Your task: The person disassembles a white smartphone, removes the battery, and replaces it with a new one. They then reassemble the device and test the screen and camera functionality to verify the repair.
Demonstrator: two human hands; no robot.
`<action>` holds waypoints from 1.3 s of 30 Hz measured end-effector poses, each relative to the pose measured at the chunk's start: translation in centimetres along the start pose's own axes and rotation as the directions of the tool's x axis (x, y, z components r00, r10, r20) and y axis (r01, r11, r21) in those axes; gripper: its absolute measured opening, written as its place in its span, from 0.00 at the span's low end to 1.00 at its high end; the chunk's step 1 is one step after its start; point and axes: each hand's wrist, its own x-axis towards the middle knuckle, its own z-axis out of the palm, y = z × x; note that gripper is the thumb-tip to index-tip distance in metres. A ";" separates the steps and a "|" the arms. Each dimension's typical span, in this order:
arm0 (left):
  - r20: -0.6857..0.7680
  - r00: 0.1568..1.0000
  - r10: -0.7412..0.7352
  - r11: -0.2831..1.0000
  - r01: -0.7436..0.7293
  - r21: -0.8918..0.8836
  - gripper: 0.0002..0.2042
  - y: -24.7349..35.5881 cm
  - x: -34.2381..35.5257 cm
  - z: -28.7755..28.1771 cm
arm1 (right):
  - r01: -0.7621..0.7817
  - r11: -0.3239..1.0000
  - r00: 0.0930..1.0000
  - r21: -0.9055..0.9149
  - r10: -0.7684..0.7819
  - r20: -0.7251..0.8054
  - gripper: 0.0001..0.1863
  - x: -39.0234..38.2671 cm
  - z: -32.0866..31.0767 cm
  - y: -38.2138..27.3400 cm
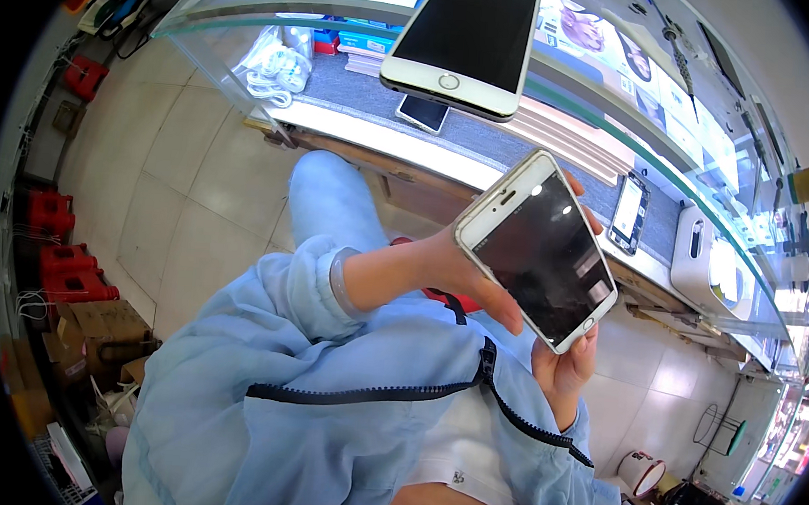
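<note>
A white-framed smartphone (554,254) with a dark, reflective screen and a clear-looking case is tilted in front of me. My left hand (468,276) is closed round it, the thumb along the near edge and fingertips showing past the far edge. At the home-button end, my right hand (565,367) grips the lower edge; part of its fingers is hidden behind the phone. Beyond them, a second white phone (471,41) with a black screen lies on the glass counter top (602,107), jutting over its near edge.
Inside the glass counter are bundled white cables (281,66), a small phone (422,113), an opened phone (629,214) and a white box-shaped device (704,264). Red stools (75,272) and a cardboard box (103,335) stand on the left. A screwdriver-like tool (682,61) lies on the counter.
</note>
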 end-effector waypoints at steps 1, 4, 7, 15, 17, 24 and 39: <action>-0.002 1.000 0.003 1.000 -0.003 0.007 0.55 -0.1 0.0 -0.1 | -0.001 1.000 1.000 0.009 0.001 -0.011 0.32 0.0 -0.1 0.0; -0.044 0.999 0.014 1.000 -0.013 0.011 0.55 -0.6 -0.3 0.0 | -0.012 1.000 0.999 0.026 0.013 -0.036 0.32 -0.1 -0.1 0.1; -0.066 0.998 0.003 0.999 -0.001 0.041 0.55 -0.4 -0.4 0.0 | -0.032 0.999 0.999 0.028 0.033 -0.035 0.31 -0.1 0.2 0.1; -0.142 0.989 -0.041 0.998 0.034 -0.053 0.56 -0.6 -0.3 0.1 | -0.035 0.999 0.999 0.029 0.036 -0.040 0.33 -0.3 -0.2 0.0; -0.126 0.992 -0.021 1.000 0.020 -0.013 0.56 -0.6 -0.3 -0.2 | -0.033 0.999 0.998 -0.014 0.032 -0.052 0.32 -0.2 0.0 -0.1; -0.082 0.996 0.018 0.991 -0.029 -0.131 0.49 -0.6 -0.3 0.0 | -0.103 0.974 0.977 -0.203 0.061 -0.205 0.31 0.1 0.8 -0.6; -0.098 0.995 -0.022 0.995 0.013 -0.095 0.52 -0.2 -0.4 -0.3 | -0.148 0.970 0.980 -0.194 0.119 -0.157 0.26 -0.3 0.8 -0.7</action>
